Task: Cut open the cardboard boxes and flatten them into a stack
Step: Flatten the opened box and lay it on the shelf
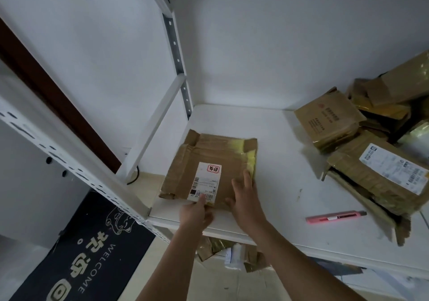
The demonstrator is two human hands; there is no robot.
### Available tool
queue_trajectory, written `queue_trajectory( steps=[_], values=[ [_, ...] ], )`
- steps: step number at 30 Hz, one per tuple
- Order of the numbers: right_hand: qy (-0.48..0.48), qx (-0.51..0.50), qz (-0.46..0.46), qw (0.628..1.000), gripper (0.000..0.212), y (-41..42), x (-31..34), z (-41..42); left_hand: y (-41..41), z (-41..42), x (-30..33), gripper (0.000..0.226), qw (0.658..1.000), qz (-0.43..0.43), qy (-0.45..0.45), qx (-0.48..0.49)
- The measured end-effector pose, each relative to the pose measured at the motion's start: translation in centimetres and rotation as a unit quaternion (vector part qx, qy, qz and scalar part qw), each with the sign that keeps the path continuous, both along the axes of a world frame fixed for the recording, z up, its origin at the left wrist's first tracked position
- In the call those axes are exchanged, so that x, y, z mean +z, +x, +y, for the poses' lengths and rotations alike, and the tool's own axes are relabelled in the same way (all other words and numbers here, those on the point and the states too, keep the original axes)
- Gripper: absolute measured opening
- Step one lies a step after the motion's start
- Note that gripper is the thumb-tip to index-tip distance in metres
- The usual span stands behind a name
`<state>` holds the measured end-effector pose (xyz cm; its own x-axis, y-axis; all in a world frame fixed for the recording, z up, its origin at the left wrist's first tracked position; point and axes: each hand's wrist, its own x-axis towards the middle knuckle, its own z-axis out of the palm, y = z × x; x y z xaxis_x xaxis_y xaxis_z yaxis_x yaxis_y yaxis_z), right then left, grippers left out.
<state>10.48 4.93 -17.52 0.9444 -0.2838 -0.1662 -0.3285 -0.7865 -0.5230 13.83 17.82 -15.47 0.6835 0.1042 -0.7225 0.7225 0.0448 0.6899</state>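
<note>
I'm pressing the flattened box (209, 166) onto the white shelf (278, 161): my right hand (243, 196) lies open-palmed on it, my left hand (196, 212) pinches its near edge. Next, I judge, I need the pink utility knife (335, 216) for the uncut boxes (376, 157) at right.

A storage corner: white metal shelving (76, 168), piled parcel boxes (380, 138), a welcome mat (92, 254).

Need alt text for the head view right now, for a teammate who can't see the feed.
Both hands rest on a flattened cardboard box on a white shelf: the left hand at its near edge by the shipping label, the right hand flat on top. A pink utility knife lies unused to the right, near a pile of unflattened boxes.
</note>
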Motion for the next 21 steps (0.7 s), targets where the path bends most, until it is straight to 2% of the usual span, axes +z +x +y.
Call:
queue_trajectory(
  steps=[1,2,4,6,7,9,15,18,21],
  values=[
    [-0.010,0.006,0.014,1.000,0.060,0.4,-0.4,-0.5,0.1,0.1,-0.4,0.043,0.992,-0.041,0.113,-0.048],
    [-0.027,0.015,0.034,0.999,0.061,0.6,-0.9,-0.8,0.2,0.4,-0.7,0.055,0.966,-0.089,0.222,-0.093],
    [-0.104,0.049,0.062,0.991,0.060,0.4,-2.1,-1.5,0.6,1.3,-0.8,0.066,0.886,-0.201,0.381,-0.169],
    [-0.168,0.081,0.067,0.980,0.058,0.0,-3.0,-2.2,1.2,2.2,-1.3,0.063,0.805,-0.281,0.435,-0.288],
    [-0.179,0.091,0.071,0.977,0.058,-0.1,-3.3,-2.5,1.6,2.6,-1.8,0.063,0.777,-0.291,0.432,-0.354],
    [-0.179,0.101,0.085,0.975,0.058,0.0,-3.5,-2.8,2.1,3.4,-2.8,0.066,0.743,-0.254,0.418,-0.457],
    [-0.119,0.139,0.170,0.968,0.064,1.1,0.6,-3.7,4.1,2.2,-1.2,0.071,0.704,-0.165,0.465,-0.511],
    [-0.101,0.110,0.080,0.986,0.068,-0.9,3.5,-5.7,4.3,0.5,0.6,0.060,0.704,-0.139,0.479,-0.506],
    [-0.117,0.039,-0.034,0.992,0.067,-4.7,5.6,-9.2,3.3,-2.2,2.3,0.051,0.747,-0.202,0.469,-0.426]
  ],
)
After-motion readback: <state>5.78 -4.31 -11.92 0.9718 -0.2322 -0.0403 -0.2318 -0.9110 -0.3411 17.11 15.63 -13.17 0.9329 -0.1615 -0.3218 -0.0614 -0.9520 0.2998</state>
